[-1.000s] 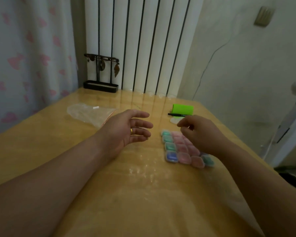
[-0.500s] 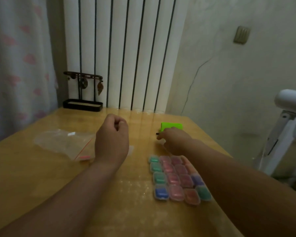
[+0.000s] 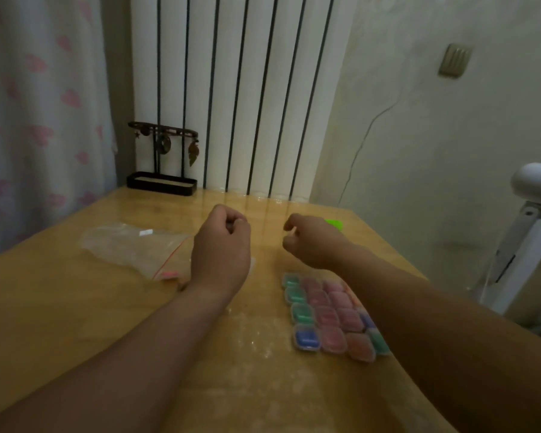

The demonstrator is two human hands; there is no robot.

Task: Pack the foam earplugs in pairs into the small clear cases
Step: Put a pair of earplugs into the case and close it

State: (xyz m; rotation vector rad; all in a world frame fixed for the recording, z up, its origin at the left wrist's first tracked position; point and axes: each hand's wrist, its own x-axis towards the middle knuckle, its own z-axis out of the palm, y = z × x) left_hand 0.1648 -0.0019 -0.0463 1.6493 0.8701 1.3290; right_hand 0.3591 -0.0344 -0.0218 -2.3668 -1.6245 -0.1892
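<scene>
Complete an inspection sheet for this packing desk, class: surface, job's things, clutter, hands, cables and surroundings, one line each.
Surface: wooden table, glossy, with pale smears near the front.
Job's things: small cases in a tight grid, with green, pink and blue inside; loose earplugs: nothing seen.
Clutter: clear plastic bag lying flat on the left; green object behind the right hand; black ornament stand at the far edge.
Hands: left hand and right hand beyond the grid, fingers curled; whether either holds anything cannot be told.
Cables: thin wire running up the wall.
Surroundings: white radiator, patterned curtain, wall plate, white frame on the right.
</scene>
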